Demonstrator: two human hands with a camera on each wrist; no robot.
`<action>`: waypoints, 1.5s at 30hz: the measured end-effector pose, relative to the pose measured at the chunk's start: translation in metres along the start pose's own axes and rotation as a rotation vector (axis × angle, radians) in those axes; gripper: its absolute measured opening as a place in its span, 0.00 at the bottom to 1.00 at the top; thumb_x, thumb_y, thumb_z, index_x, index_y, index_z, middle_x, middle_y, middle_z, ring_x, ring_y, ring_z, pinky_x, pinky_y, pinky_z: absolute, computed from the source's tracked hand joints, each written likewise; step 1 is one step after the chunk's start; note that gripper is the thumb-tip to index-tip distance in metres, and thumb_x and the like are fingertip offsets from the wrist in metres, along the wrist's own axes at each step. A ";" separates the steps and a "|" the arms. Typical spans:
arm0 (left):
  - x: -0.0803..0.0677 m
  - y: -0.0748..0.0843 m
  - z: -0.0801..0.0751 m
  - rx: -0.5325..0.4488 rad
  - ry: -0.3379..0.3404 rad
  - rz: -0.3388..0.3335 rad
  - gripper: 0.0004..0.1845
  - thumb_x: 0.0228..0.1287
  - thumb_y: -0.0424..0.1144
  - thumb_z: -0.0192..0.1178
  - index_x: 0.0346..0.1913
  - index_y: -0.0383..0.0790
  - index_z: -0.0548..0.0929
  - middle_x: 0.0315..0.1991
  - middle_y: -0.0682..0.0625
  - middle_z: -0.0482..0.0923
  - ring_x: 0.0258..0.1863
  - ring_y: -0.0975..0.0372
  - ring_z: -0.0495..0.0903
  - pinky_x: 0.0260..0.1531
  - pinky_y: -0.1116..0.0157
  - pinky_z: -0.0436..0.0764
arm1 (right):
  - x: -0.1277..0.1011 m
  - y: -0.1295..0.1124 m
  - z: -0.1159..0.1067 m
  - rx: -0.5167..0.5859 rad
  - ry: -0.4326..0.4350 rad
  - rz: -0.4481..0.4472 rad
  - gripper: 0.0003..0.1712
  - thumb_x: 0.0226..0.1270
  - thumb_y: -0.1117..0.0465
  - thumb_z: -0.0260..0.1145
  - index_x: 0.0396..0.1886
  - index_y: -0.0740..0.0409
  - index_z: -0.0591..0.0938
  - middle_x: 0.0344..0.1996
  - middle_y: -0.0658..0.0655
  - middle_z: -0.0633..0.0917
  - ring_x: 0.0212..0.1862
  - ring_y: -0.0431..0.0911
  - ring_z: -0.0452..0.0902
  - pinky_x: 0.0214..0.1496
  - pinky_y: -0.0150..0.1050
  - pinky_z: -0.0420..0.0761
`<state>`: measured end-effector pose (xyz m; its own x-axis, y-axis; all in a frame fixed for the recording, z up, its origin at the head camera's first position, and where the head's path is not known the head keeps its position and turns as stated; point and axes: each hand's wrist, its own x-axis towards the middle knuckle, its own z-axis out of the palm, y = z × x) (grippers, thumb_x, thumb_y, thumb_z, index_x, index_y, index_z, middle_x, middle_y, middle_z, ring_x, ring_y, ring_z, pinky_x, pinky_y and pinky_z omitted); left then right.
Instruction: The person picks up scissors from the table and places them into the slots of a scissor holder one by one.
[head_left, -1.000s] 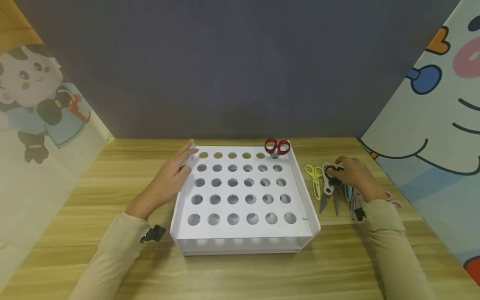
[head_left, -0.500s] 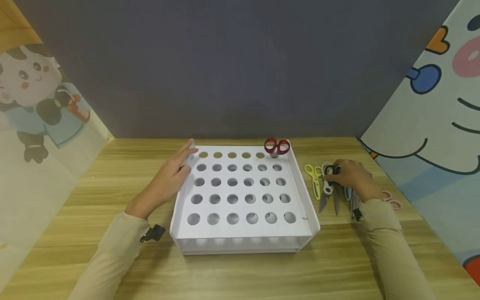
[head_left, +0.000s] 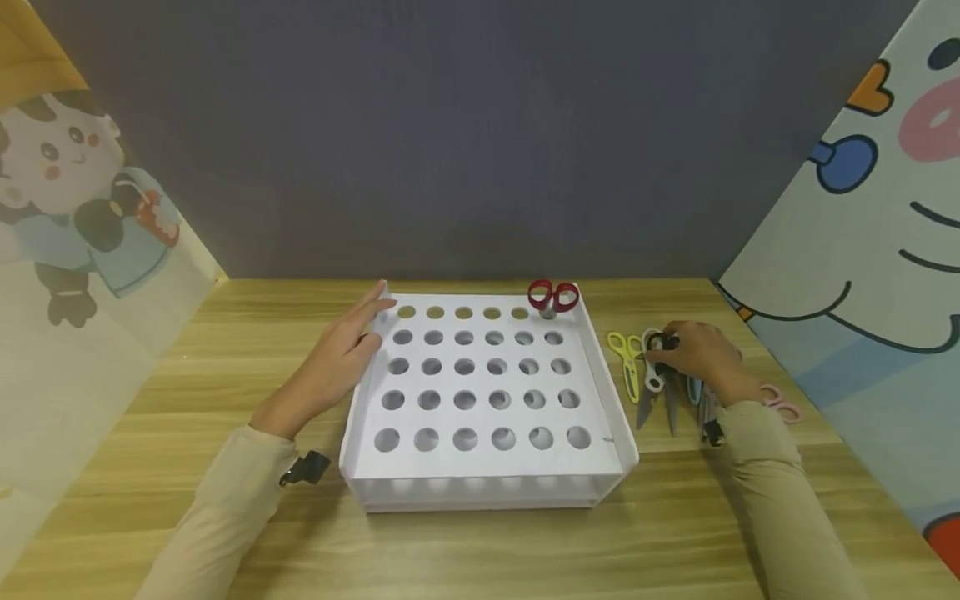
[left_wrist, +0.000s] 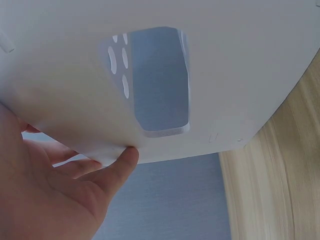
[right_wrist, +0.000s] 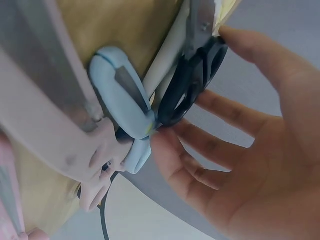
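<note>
My left hand (head_left: 330,362) holds the left side wall of a white rack (head_left: 480,458) with rows of round holes. In the left wrist view the thumb presses the wall's outer face, and the other fingers lie behind its edge. Red-handled scissors (head_left: 553,297) stand handles up in the back right hole. To the right of the rack, my right hand (head_left: 705,358) grips the black handles of a pair of scissors (right_wrist: 185,80), thumb on one side and fingers on the other. White scissors (head_left: 654,383) lie directly beside them, partly covered.
Yellow scissors (head_left: 632,367) lie between the rack and the white pair. Light blue scissors (right_wrist: 112,85) and a pale pinkish pair (right_wrist: 55,145) lie close under the right hand. Pink scissors (head_left: 780,405) are further right. A grey wall (head_left: 480,167) rises behind the wooden table (head_left: 480,558).
My right hand has shifted slightly and its thumb and fingers have closed in on the black scissors' handles. The left hand and the rack stay as they were.
</note>
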<state>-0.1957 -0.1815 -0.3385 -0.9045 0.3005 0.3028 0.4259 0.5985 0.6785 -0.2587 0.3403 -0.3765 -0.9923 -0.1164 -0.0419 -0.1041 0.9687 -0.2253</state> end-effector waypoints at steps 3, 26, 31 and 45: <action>0.000 0.000 0.000 0.002 0.000 0.005 0.26 0.71 0.31 0.43 0.71 0.34 0.68 0.80 0.51 0.46 0.78 0.48 0.48 0.75 0.45 0.50 | -0.001 0.000 -0.001 0.002 0.003 0.002 0.42 0.61 0.38 0.68 0.60 0.69 0.77 0.54 0.79 0.78 0.48 0.72 0.77 0.39 0.64 0.79; 0.000 0.002 0.000 0.003 0.010 0.004 0.26 0.71 0.31 0.43 0.70 0.34 0.68 0.80 0.51 0.46 0.78 0.51 0.47 0.74 0.45 0.50 | -0.008 -0.016 -0.025 -0.017 0.081 -0.009 0.43 0.61 0.42 0.69 0.56 0.79 0.77 0.34 0.74 0.84 0.20 0.50 0.74 0.20 0.43 0.73; 0.001 0.001 0.000 0.004 0.013 0.009 0.26 0.71 0.32 0.44 0.70 0.35 0.69 0.80 0.51 0.47 0.78 0.51 0.47 0.75 0.45 0.50 | -0.011 -0.021 -0.029 -0.053 0.154 -0.042 0.40 0.61 0.43 0.70 0.53 0.77 0.79 0.22 0.65 0.84 0.15 0.47 0.69 0.15 0.39 0.66; 0.000 0.001 0.002 -0.005 0.009 -0.006 0.26 0.70 0.31 0.44 0.70 0.34 0.68 0.80 0.51 0.46 0.78 0.51 0.47 0.75 0.45 0.49 | -0.015 -0.036 -0.038 0.024 0.275 -0.066 0.44 0.62 0.39 0.69 0.60 0.74 0.76 0.42 0.76 0.83 0.29 0.61 0.80 0.27 0.55 0.78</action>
<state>-0.1953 -0.1798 -0.3389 -0.9074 0.2902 0.3041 0.4200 0.5970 0.6835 -0.2430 0.3149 -0.3310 -0.9646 -0.1123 0.2386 -0.1711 0.9550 -0.2421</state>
